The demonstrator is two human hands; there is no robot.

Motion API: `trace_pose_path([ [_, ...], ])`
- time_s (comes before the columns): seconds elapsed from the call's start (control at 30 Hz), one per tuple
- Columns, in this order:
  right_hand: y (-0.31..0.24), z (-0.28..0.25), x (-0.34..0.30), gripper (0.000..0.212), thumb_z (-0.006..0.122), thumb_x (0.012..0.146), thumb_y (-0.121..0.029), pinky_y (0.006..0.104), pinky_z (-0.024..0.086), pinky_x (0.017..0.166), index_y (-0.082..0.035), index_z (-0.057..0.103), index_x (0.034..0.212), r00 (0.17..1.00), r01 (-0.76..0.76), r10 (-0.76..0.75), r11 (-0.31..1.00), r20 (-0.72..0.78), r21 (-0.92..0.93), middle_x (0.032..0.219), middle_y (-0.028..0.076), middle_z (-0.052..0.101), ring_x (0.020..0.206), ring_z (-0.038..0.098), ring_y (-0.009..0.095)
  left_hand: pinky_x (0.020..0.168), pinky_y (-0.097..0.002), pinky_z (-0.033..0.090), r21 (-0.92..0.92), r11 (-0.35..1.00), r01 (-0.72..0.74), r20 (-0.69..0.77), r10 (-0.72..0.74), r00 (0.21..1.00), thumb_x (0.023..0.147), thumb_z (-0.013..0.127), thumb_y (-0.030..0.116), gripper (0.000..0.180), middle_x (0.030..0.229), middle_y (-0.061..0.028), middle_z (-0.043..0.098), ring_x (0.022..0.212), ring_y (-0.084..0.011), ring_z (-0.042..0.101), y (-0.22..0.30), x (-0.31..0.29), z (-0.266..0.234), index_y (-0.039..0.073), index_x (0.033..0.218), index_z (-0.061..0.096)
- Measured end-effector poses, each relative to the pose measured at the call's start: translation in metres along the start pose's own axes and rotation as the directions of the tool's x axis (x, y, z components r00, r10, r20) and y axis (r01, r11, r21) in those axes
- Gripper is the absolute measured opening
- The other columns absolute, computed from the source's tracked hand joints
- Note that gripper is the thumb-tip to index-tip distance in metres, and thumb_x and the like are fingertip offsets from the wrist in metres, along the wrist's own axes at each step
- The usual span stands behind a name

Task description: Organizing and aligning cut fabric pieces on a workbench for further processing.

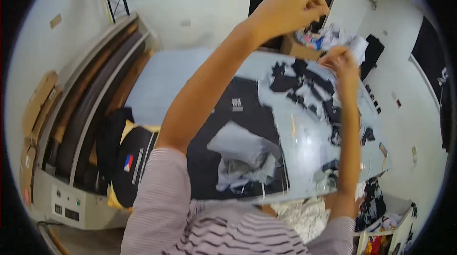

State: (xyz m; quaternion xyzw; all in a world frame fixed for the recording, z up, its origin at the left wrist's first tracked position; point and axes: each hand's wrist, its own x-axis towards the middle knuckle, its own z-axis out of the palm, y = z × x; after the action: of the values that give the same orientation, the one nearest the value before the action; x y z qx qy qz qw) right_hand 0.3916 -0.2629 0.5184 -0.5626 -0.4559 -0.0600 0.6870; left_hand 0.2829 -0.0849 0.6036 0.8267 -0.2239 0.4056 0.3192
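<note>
My left hand (296,10) is raised high above the far side of the table, its fingers curled into a pinch. Whatever is in that pinch, if anything, is too small to make out. My right hand (341,62) is lifted over the table's far right corner; motion smears its fingers. Below my left forearm lies a flat black fabric panel (200,171) with small white print. On it rests a crumpled light grey sheet or cloth (238,143). Many black fabric scraps (309,81) are scattered over the far right of the table, closest to my right hand.
The pale table (304,160) spans the middle. At the left stands a long roller machine (85,93), with a black-and-yellow garment (131,167) beside it. Behind the table are a cardboard box (297,48) and white cloth (350,41). A bin (388,226) of fabric stands lower right.
</note>
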Motion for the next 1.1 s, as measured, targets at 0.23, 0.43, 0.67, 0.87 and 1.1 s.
trace_pose_path([
  [0.23,0.27,0.055,-0.364,0.079,0.068,0.062,-0.044,0.045,0.029,0.092,-0.001,0.037,0.12,0.884,-0.331,0.468,0.599,-0.017,-0.729,0.121,0.028,0.034,0.11,0.035,0.041,0.067,-0.0254,0.044,-0.646,0.386,0.659,0.138,-0.789,0.598,0.086,0.047,0.024,0.033,0.085,-0.007,0.056,0.075,-0.0131,0.054,-0.048,-0.328,0.077,-0.001,0.107,0.049],
  [0.43,0.224,0.051,-0.483,0.046,0.065,0.062,-0.024,0.0471,0.034,0.081,-0.006,0.05,0.102,0.883,-0.266,0.469,0.462,-0.02,-0.846,0.11,0.024,0.043,0.097,0.041,0.041,0.092,-0.0338,0.033,-0.153,-0.18,0.972,0.12,-0.979,-0.163,0.077,0.058,0.031,0.067,0.119,-0.0265,0.041,0.112,-0.0308,0.041,0.022,-0.649,0.104,-0.009,0.122,0.03],
  [0.67,0.251,0.056,-0.374,0.021,0.053,0.075,-0.024,0.0347,0.04,0.058,-0.002,0.054,0.078,0.732,-0.452,0.668,0.626,0.138,-0.635,0.066,0.016,0.053,0.064,0.053,0.03,0.09,-0.0354,0.035,-0.268,0.03,0.963,0.067,-0.996,0.05,0.074,0.062,0.028,0.073,0.113,-0.0264,0.045,0.109,-0.0319,0.043,0.024,-0.585,0.11,-0.008,0.124,0.025],
  [0.87,0.159,0.137,-0.282,0.031,0.047,0.086,-0.028,0.0254,0.04,0.061,0.001,0.058,0.086,0.515,-0.788,0.742,0.607,0.43,-0.103,0.069,0.002,0.055,0.064,0.048,0.01,0.096,-0.0351,0.027,0.165,0.628,0.761,0.069,-0.777,0.626,0.073,0.062,0.022,0.08,0.129,-0.026,0.025,0.12,-0.0345,0.026,-0.012,-0.458,0.116,-0.004,0.129,0.012],
  [1.1,0.073,0.088,-0.178,0.029,0.047,0.086,-0.026,0.0209,0.037,0.055,0.0,0.059,0.08,0.904,-0.385,0.408,0.906,0.129,-0.175,0.068,-0.004,0.052,0.063,0.044,0.005,0.081,-0.0283,0.04,-0.159,0.682,0.714,-0.199,-0.731,0.653,0.074,0.047,-0.002,0.024,0.096,-0.0108,0.06,0.091,-0.018,0.055,-0.083,-0.383,0.063,-0.001,0.097,0.057],
])
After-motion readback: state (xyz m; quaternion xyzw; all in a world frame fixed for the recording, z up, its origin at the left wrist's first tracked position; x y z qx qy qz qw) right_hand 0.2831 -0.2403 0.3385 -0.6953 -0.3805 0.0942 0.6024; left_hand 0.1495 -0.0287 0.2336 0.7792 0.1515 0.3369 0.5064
